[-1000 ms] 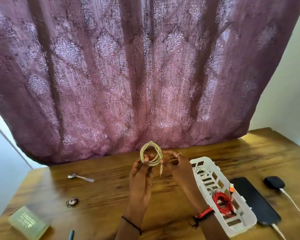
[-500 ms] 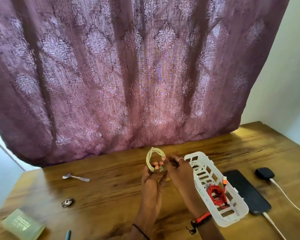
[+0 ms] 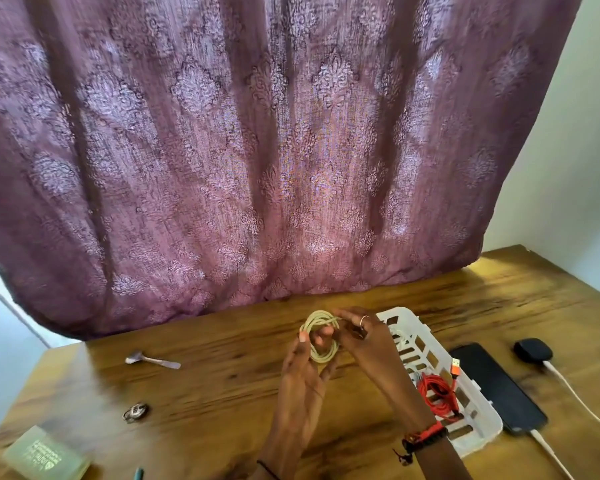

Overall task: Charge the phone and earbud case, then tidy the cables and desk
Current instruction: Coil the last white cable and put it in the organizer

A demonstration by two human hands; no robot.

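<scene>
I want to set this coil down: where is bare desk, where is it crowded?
Bare wood: between the spoon and the left hand holding the coil, and behind the basket toward the curtain. Crowded on the right: basket, phone, earbud case and their leads sit close.

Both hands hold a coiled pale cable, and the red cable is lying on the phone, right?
Not quite. The head view shows the red cable lying in the white basket, beside the phone. The left hand and right hand do hold the coiled pale cable.
</scene>
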